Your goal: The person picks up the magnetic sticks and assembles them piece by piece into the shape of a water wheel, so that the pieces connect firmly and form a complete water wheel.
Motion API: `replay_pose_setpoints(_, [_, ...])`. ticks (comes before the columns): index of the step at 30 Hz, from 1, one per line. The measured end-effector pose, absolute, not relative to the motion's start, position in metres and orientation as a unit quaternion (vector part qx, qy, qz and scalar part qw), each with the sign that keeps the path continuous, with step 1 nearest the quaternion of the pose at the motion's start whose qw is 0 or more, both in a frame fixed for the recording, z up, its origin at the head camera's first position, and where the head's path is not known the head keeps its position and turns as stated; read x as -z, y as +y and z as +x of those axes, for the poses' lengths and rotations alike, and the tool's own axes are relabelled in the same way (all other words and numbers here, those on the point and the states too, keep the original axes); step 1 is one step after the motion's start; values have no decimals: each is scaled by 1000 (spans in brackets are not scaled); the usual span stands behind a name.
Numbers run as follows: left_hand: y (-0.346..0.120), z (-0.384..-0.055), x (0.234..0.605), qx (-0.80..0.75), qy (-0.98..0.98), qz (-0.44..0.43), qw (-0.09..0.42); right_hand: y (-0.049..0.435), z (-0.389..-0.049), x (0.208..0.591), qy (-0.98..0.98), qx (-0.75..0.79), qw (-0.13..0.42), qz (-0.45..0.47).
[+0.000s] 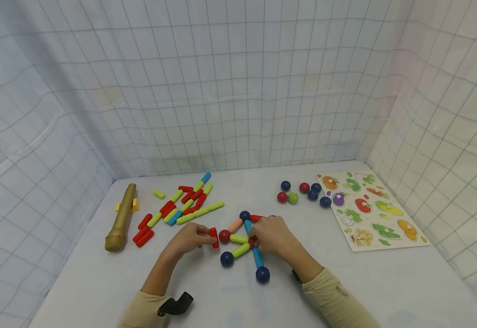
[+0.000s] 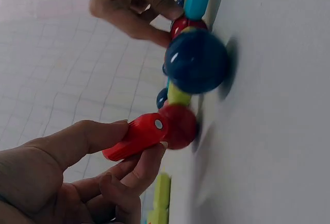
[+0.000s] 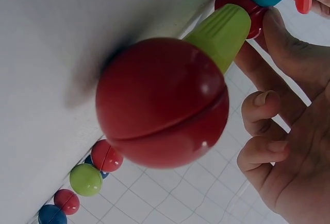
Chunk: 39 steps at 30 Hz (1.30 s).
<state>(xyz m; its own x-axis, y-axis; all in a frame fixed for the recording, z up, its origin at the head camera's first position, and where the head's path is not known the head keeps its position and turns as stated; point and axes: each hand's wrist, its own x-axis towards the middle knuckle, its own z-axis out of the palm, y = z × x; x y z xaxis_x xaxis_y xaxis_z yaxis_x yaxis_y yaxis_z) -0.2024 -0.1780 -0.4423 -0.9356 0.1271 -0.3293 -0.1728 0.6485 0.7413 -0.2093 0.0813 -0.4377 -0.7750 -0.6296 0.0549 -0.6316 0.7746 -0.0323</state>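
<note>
My left hand (image 1: pixel 186 239) pinches a short red magnetic stick (image 2: pixel 135 137) between thumb and fingers; its end shows a small silvery disc. Just beside the stick is a red ball (image 1: pixel 224 236) of a ball-and-stick figure lying on the table. At the figure's centre, my right hand (image 1: pixel 274 234) pinches another red ball (image 3: pixel 256 15) by thumb and finger. Lime sticks (image 1: pixel 241 250) and blue sticks (image 1: pixel 257 257) run out from it. Dark blue balls (image 1: pixel 262 274) sit at several ends. In the right wrist view, a lime stick (image 3: pixel 221 36) leads to a near red ball (image 3: pixel 162 103).
Loose red, lime and blue sticks (image 1: pixel 199 212) lie in rows at the left. Beyond them stands a gold tube-shaped object (image 1: pixel 121 218) with yellow side pieces. Several loose balls (image 1: pixel 293 198) are at the back right, beside a vegetable picture board (image 1: pixel 373 209). Gridded cloth walls (image 1: pixel 238 100) surround the table.
</note>
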Motion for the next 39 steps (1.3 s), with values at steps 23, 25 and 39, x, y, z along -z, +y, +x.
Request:
replay_pose_setpoints(23, [-152, -197, 457, -413, 884, -3, 220, 81, -209, 436, -943, -22, 17, 331])
replay_pose_setpoints(25, [-150, -196, 459, -410, 883, -1, 229, 81, -208, 436, -943, -22, 17, 332])
replay_pose_setpoints(39, [-148, -197, 467, -400, 897, -40, 184, 78, -205, 436, -935, -37, -4, 352])
